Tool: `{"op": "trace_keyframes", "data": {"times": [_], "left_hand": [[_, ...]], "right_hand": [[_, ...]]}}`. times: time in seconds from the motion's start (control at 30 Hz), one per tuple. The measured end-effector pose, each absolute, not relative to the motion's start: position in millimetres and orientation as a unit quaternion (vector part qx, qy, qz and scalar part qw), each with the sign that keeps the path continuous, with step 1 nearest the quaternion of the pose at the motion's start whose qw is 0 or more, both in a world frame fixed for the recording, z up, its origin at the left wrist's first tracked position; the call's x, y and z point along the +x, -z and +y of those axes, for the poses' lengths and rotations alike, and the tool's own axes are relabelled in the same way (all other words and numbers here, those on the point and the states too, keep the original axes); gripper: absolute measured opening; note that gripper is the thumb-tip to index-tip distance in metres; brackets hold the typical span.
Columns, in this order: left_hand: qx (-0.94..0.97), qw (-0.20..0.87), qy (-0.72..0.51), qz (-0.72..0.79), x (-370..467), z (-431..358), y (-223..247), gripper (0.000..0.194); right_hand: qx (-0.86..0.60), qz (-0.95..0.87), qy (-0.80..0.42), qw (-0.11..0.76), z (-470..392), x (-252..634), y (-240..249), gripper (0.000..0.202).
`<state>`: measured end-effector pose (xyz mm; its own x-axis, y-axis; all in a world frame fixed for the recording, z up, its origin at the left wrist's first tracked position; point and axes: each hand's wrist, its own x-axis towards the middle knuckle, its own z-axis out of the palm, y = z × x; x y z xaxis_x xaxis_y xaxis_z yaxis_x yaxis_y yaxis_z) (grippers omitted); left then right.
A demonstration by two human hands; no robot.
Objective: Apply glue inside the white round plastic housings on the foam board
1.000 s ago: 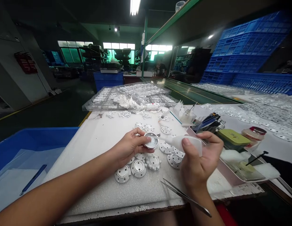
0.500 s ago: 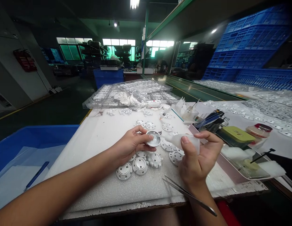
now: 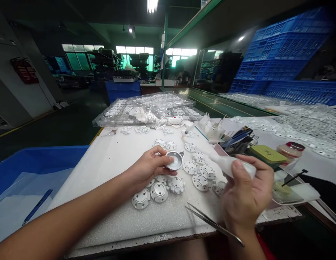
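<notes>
A round white cup-shaped part [image 3: 175,161], its hollow side facing me, is pinched between the thumb and fingers of my left hand [image 3: 157,162]. My right hand [image 3: 245,187] is wrapped round a translucent white squeeze bottle [image 3: 224,164], whose narrow nozzle points left, apart from the part. Below and beside my left hand, several white round parts with dark holes [image 3: 159,191] lie on the foam sheet [image 3: 113,220]. More of the same kind [image 3: 200,182] sit between my two hands. A pair of metal tweezers [image 3: 208,220] lies by my right wrist, overhanging the table's front edge.
At the right stands a tray [image 3: 276,204] with tools, a yellow-green lidded box [image 3: 268,153] and a jar [image 3: 291,150]. Clear plastic trays of white parts [image 3: 116,112] are stacked at the back. A blue bin [image 3: 76,153] is at the left, blue crates [image 3: 281,47] behind right.
My right hand has drawn the squeeze bottle back to the right, its nozzle leaving the cup-shaped part. My left hand still holds the part in nearly the same place.
</notes>
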<state>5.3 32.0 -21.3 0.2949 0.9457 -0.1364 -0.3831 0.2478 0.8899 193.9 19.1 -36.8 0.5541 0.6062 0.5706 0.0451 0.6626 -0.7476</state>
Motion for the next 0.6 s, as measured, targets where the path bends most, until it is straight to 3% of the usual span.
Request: {"op": "trace_keyframes", "data": {"times": [0.1, 0.23, 0.43, 0.5, 0.6], "left_hand": [[0.398, 0.704, -0.469, 0.355, 4.8, 31.6, 23.1, 0.027], [0.401, 0.702, -0.469, 0.357, 5.5, 29.6, 23.8, 0.027], [0.399, 0.697, -0.475, 0.358, 5.8, 29.1, 23.7, 0.027], [0.4, 0.696, -0.478, 0.358, 5.8, 29.3, 23.9, 0.027], [0.399, 0.695, -0.477, 0.362, 5.8, 29.0, 22.7, 0.026]], "right_hand": [[-0.442, -0.405, -0.25, 0.76, 21.7, 222.0, 47.1, 0.044], [-0.53, -0.442, -0.258, 0.676, 32.7, 257.6, 70.9, 0.058], [-0.6, -0.511, -0.175, 0.59, 24.3, 266.5, 81.3, 0.053], [-0.608, -0.498, -0.105, 0.609, 14.0, 263.2, 73.7, 0.052], [-0.625, -0.45, 0.103, 0.629, 0.9, 269.9, 61.4, 0.055]]}}
